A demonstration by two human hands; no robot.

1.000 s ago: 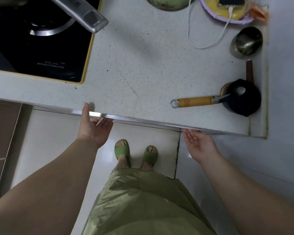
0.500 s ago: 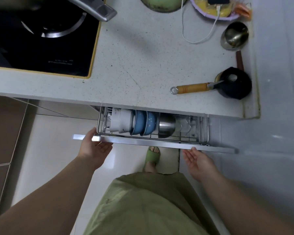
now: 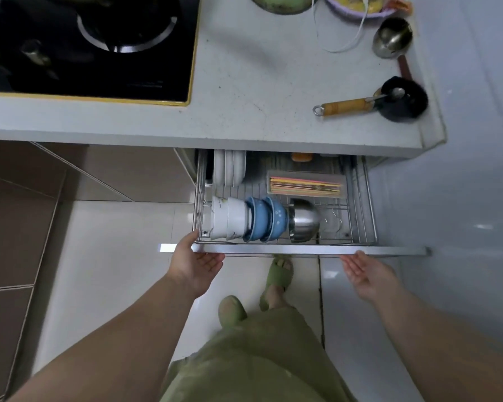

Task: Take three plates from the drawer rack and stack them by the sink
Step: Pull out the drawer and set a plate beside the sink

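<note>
I am pulling the drawer rack (image 3: 285, 227) out, my left hand (image 3: 196, 261) hooked under its front rail (image 3: 302, 250) and my right hand (image 3: 363, 272) open beneath, so the white plates (image 3: 229, 169), hidden a second ago, are now showing at its back left corner, reachable.

Above left hand (image 3: 196, 261): white upright plates (image 3: 229, 169), white ceramic bowls (image 3: 230, 218), blue bowls (image 3: 265, 219), one faintly white-speckled. Between hands: shiny steel bowl (image 3: 302, 220). Above right hand (image 3: 366, 274): clear tray of yellow-pink sticks, possibly chopsticks (image 3: 305, 185). Green slippers (image 3: 279, 272) below.
</note>
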